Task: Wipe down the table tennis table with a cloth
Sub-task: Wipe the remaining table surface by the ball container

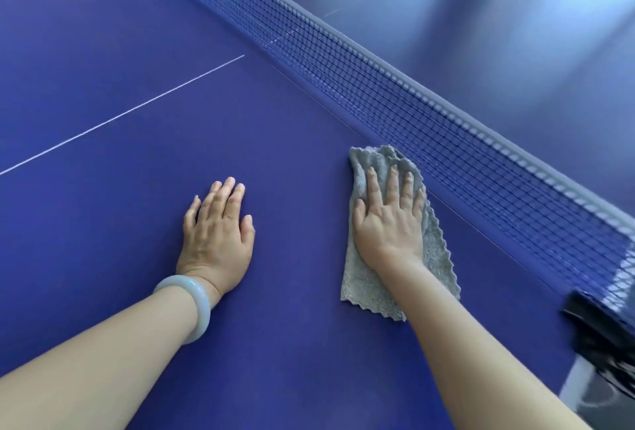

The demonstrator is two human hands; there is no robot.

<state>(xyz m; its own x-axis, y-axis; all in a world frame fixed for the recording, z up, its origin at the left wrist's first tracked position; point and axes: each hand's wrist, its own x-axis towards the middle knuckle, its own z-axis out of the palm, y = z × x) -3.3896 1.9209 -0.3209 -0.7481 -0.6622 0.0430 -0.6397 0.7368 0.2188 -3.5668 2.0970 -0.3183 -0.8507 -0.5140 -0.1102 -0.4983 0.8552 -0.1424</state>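
**Flat palm on a grey cloth beside the net**

The table tennis table (137, 51) is a smooth, matte, deep-blue board, crossed by a thin white line (130, 110) that runs from 9 o'clock towards the net. The net (412, 103) is a dark, fine square mesh under a pale grey top band, stretched diagonally from 12 o'clock down to 4 o'clock. Beyond it the surface shows soft, pale sheens.

The cloth (434, 256) is grey and nubby, like terry or microfibre, roughly oblong with zigzag-cut edges. It lies flat on the near half, at about 4 o'clock from the middle of the view and just beside the foot of the net. Its far end is slightly rumpled.

The right hand (390, 220) lies palm down on the cloth, fingers straight and a little spread, pressing it to the board rather than gripping it. The left hand (218, 234), at 9 o'clock from the cloth and apart from it, rests flat on the bare blue surface, fingers straight and close together, holding nothing. A smooth, rounded, milky-pale bangle (192, 306) circles that wrist.

At the 4 o'clock edge a glossy black fitting (598, 333) sits at the net's end, blurred.
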